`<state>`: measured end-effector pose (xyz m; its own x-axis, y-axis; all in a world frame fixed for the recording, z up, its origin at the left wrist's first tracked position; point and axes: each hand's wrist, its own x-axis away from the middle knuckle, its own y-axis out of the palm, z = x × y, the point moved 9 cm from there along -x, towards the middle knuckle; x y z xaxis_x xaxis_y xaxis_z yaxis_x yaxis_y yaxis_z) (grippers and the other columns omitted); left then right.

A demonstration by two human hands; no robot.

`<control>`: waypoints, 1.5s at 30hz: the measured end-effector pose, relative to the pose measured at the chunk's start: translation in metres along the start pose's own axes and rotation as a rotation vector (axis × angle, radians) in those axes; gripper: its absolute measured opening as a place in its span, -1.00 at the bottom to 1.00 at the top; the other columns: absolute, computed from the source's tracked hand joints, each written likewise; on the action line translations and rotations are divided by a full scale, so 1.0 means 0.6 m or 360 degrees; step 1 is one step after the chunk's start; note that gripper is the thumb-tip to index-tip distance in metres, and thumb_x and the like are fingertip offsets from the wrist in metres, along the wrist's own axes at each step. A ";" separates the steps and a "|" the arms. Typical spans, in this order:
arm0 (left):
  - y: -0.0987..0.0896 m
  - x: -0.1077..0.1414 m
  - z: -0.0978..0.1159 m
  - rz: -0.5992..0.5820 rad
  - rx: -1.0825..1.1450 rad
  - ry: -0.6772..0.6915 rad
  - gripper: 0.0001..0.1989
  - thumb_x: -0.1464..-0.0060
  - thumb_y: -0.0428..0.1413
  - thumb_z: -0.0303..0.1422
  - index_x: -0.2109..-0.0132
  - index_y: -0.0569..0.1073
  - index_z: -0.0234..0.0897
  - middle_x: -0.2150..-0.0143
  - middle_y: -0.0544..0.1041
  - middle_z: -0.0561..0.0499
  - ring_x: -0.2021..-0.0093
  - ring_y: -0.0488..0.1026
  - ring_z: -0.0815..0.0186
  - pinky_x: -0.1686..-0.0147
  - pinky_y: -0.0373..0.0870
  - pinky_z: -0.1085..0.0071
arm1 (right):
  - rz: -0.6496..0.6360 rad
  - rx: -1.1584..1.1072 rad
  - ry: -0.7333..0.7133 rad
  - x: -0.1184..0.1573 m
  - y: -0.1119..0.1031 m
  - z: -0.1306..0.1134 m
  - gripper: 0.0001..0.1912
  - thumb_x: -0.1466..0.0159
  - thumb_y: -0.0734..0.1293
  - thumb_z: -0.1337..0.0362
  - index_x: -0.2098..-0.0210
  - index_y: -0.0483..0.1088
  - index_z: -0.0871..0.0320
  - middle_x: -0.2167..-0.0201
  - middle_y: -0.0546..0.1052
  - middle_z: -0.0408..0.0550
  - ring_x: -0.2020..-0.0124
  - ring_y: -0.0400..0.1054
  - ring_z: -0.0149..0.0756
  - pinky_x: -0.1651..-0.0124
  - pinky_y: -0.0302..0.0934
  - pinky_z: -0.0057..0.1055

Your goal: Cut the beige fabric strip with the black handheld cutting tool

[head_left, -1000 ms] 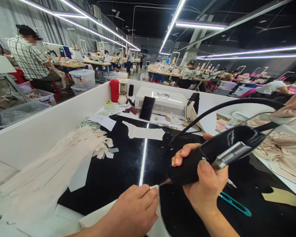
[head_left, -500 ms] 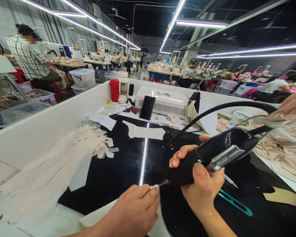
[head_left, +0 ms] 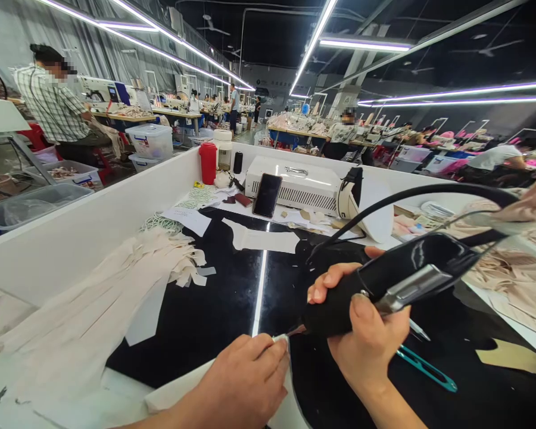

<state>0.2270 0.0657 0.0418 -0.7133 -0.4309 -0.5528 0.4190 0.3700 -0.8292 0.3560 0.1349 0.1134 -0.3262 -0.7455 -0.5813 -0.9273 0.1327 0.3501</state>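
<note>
Here at six o'clock the left hand [head_left: 250,375] pinches a pale piece [head_left: 282,338] by its edge; towards half past four the right hand [head_left: 375,330] wraps its fingers round a black tool [head_left: 333,304], thumb just beside the metal lever [head_left: 413,289]. The coppery tip [head_left: 297,329] points at those left fingertips, touching or not, I can't tell! One slip of the wrist could jab a finger or mark that edge. And watch the cable [head_left: 411,189] arching at three o'clock: a snag there might drag the tip off line.

Tube lights [head_left: 364,44] (bright) under dark ceiling [head_left: 272,36]; grey curtained wall [head_left: 96,50].
</note>
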 end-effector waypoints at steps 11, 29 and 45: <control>0.011 0.003 0.001 -0.0074 0.0003 0.0009 -0.68 -0.32 0.15 -0.26 -0.08 0.49 -0.41 -0.06 0.61 0.00 0.09 0.48 0.31 0.29 0.41 0.39 | 0.0001 0.0041 0.0045 0.000 0.002 0.004 -0.53 -0.27 0.44 0.19 -0.12 0.28 -0.03 0.37 0.49 -0.23 0.52 0.38 -0.34 0.44 0.36 -0.29; 0.008 0.001 0.000 -0.0073 0.0043 -0.0027 -0.71 -0.36 0.09 -0.31 -0.07 0.50 -0.43 -0.05 0.62 -0.04 0.10 0.50 0.29 0.29 0.43 0.38 | -0.0049 0.0005 0.0056 0.007 0.009 0.007 -0.52 -0.29 0.44 0.16 -0.14 0.25 -0.03 0.35 0.47 -0.23 0.49 0.40 -0.34 0.40 0.38 -0.28; 0.015 0.002 0.000 -0.0173 0.0025 -0.0002 -0.70 -0.38 0.06 -0.30 -0.10 0.48 -0.42 -0.08 0.60 -0.09 0.08 0.48 0.29 0.29 0.44 0.37 | -0.0069 -0.0024 0.0043 0.009 0.017 0.007 -0.54 -0.28 0.43 0.17 -0.12 0.27 -0.04 0.36 0.47 -0.22 0.49 0.37 -0.35 0.41 0.38 -0.29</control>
<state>0.2300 0.0683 0.0338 -0.7542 -0.4689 -0.4597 0.3480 0.3083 -0.8854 0.3439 0.1353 0.1109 -0.2807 -0.7675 -0.5763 -0.9375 0.0904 0.3361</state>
